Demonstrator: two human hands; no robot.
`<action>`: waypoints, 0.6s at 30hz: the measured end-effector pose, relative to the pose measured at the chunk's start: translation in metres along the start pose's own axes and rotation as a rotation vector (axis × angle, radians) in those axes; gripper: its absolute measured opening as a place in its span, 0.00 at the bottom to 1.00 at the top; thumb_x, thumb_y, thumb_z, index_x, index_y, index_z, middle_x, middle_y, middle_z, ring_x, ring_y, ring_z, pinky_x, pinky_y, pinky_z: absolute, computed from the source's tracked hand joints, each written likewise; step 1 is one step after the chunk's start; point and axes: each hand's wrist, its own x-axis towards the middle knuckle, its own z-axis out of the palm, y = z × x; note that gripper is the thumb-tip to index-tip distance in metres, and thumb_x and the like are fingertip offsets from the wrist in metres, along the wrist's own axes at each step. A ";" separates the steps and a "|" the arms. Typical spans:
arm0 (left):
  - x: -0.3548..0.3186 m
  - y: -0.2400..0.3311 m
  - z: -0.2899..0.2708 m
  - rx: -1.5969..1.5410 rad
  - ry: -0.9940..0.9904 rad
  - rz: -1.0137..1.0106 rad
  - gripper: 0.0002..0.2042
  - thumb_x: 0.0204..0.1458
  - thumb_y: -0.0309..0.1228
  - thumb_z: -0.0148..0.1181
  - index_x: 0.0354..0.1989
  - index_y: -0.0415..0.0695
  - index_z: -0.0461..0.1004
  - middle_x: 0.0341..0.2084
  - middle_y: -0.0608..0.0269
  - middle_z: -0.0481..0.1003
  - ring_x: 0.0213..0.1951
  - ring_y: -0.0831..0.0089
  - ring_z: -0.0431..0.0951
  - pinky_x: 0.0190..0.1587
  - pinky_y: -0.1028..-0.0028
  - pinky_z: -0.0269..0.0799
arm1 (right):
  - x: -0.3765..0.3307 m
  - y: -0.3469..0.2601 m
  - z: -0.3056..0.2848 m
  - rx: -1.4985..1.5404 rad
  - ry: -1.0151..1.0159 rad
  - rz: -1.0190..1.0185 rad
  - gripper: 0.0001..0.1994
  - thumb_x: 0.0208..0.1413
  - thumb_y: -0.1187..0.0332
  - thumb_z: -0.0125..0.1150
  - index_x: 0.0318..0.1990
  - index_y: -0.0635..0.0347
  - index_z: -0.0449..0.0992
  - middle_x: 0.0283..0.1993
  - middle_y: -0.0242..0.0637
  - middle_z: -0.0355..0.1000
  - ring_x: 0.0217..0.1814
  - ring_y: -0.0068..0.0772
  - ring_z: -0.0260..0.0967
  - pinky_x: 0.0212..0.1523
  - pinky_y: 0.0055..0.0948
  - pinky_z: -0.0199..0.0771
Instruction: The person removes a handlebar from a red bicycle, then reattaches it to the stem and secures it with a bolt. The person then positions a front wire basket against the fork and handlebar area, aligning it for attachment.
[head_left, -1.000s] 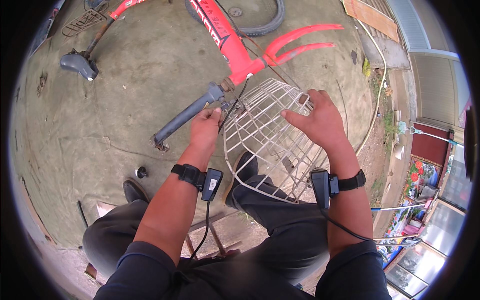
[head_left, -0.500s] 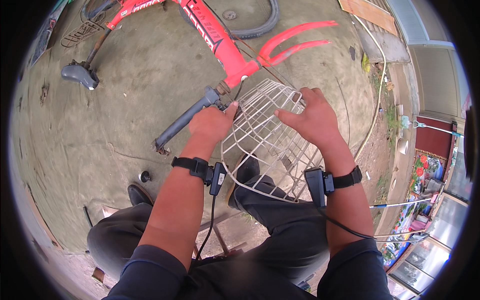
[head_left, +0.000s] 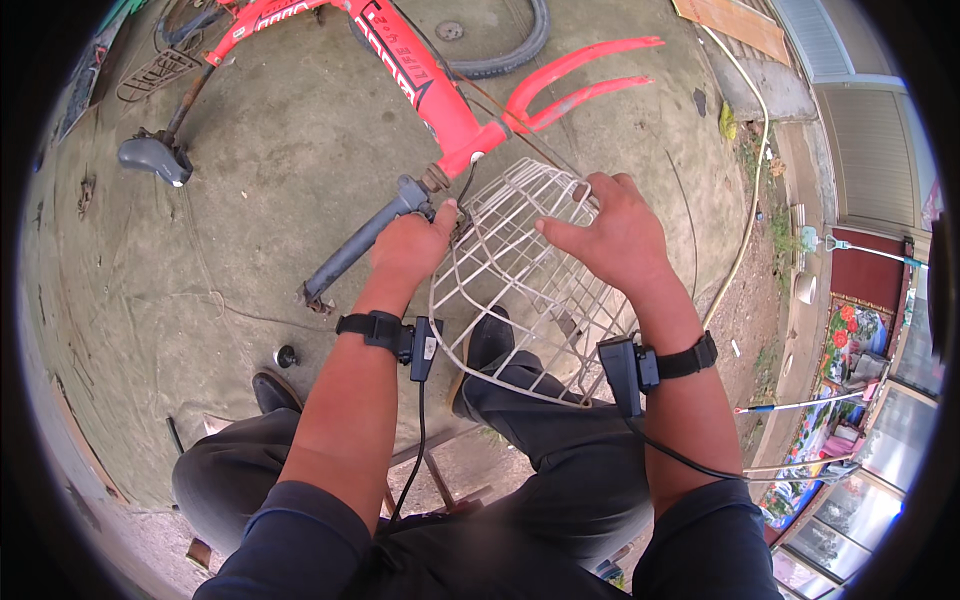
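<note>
A whitish wire bicycle basket (head_left: 535,250) stands tilted in front of me, above my right leg. My right hand (head_left: 620,235) grips its far right edge, with fingers curled over the wires and the thumb apart. At the basket's left edge my left hand (head_left: 408,248) is closed, thumb along the wire; its other fingers are mostly hidden. Just beyond that hand lies a grey handlebar tube (head_left: 355,245), joined to the head of a red bicycle frame (head_left: 430,90). A thin dark cable runs from the frame's head toward the basket.
The red fork (head_left: 580,85) points to the right. A grey saddle (head_left: 155,155) touches the ground at far left, and a tyre (head_left: 520,60) lies behind the frame. A small black round part (head_left: 286,356) sits near my left shoe. A pale hose (head_left: 745,250) runs along the right.
The whole view has shifted slightly, so the frame, basket and hands all appear a little farther left. Both hands keep nearly the same place on the basket.
</note>
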 end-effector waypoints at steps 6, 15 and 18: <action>0.002 -0.029 0.026 -0.657 0.008 0.061 0.35 0.60 0.60 0.55 0.39 0.31 0.82 0.27 0.57 0.79 0.31 0.67 0.76 0.38 0.65 0.72 | -0.001 0.003 0.000 0.022 -0.020 -0.002 0.30 0.43 0.44 0.77 0.43 0.59 0.78 0.45 0.45 0.72 0.47 0.50 0.75 0.47 0.44 0.76; -0.014 -0.015 0.033 -0.914 0.226 0.015 0.22 0.58 0.43 0.66 0.40 0.29 0.80 0.32 0.58 0.79 0.35 0.74 0.76 0.41 0.71 0.71 | -0.001 0.002 -0.005 0.037 -0.048 0.002 0.30 0.43 0.44 0.78 0.43 0.59 0.78 0.45 0.46 0.72 0.47 0.50 0.75 0.47 0.43 0.76; -0.010 -0.019 0.044 -1.236 0.210 0.022 0.17 0.59 0.35 0.66 0.46 0.31 0.78 0.37 0.59 0.80 0.38 0.72 0.78 0.45 0.72 0.72 | 0.000 0.004 -0.003 0.032 -0.029 -0.013 0.30 0.43 0.44 0.78 0.43 0.59 0.78 0.45 0.47 0.72 0.47 0.50 0.75 0.47 0.43 0.76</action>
